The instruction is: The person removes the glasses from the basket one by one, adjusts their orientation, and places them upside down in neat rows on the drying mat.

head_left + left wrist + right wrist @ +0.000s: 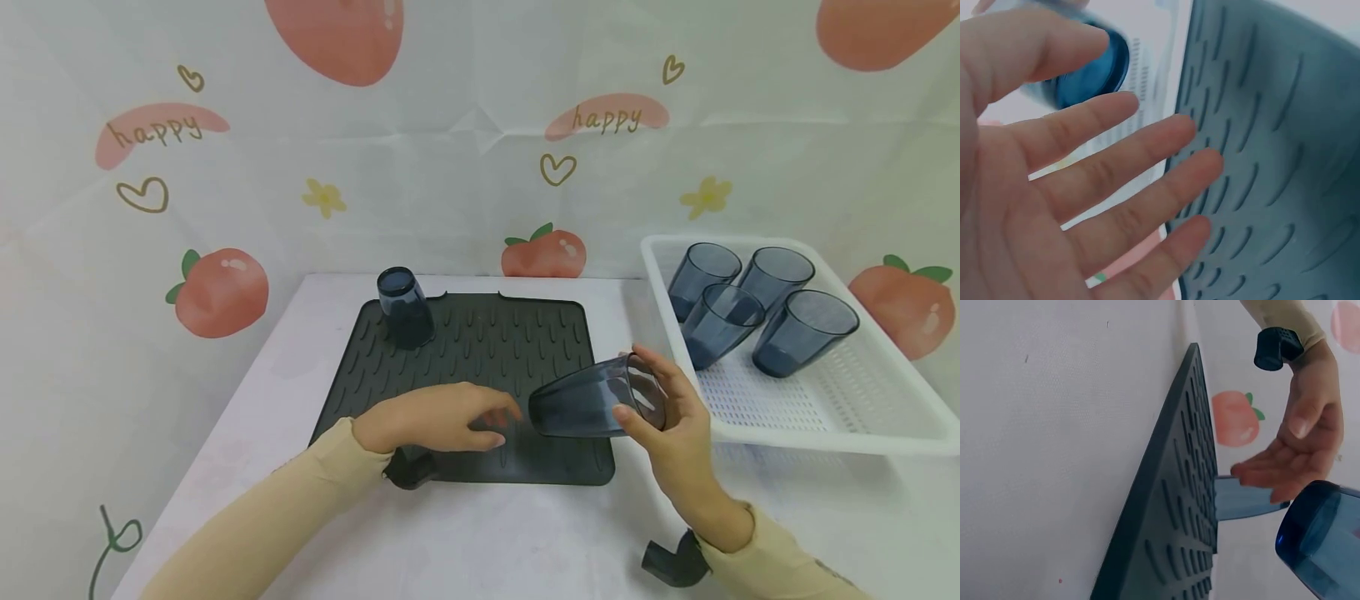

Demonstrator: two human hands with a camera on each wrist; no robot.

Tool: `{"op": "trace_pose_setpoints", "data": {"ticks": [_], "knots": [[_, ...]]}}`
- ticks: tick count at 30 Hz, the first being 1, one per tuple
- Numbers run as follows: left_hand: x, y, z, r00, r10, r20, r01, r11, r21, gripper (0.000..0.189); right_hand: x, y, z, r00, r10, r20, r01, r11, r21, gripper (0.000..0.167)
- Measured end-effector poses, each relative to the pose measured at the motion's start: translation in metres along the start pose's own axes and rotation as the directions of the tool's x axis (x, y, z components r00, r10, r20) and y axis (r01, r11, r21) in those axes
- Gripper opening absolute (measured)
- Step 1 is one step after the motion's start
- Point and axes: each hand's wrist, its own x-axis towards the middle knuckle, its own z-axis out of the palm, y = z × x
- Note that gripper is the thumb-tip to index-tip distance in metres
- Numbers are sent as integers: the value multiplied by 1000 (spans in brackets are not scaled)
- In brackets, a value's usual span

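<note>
A blue-grey glass [577, 400] lies tilted on its side in my right hand [682, 433], gripped near the rim with the thumb on one side and fingers on the other. Its base points left, toward my left hand [442, 417]. That hand hovers over the dark drying mat [510, 333], palm facing the glass, fingers loosely extended and holding nothing. In the left wrist view the glass base [1094, 69] shows behind the thumb. Another glass [405, 308] stands upside down at the mat's back left corner.
To the right, a white plastic basket [832, 442] holds several similar glasses [806, 333], mouths up and leaning. The mat lies on a white table [480, 542] with a printed cloth [420, 167] hanging behind it.
</note>
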Motion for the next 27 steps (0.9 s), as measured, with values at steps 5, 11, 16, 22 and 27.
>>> {"op": "trace_pose_setpoints", "data": {"ticks": [5,11,16,22,27], "knots": [[1,-4,-8,996,9,-90,-17,997,-81,38,0,1,2,1000,-21,19,20,999,25,67],[6,-6,-9,984,52,-172,-85,978,-191,54,2,1,4,998,-43,33,41,997,64,67],[14,-6,0,965,85,-247,-162,936,-312,68,3,-1,6,999,-47,28,45,997,61,66],[25,-2,12,935,136,-328,-271,870,-413,76,4,-1,7,999,-38,20,38,999,38,65],[30,1,19,941,130,-313,-268,850,-453,78,3,0,8,999,-31,22,30,999,37,66]]}}
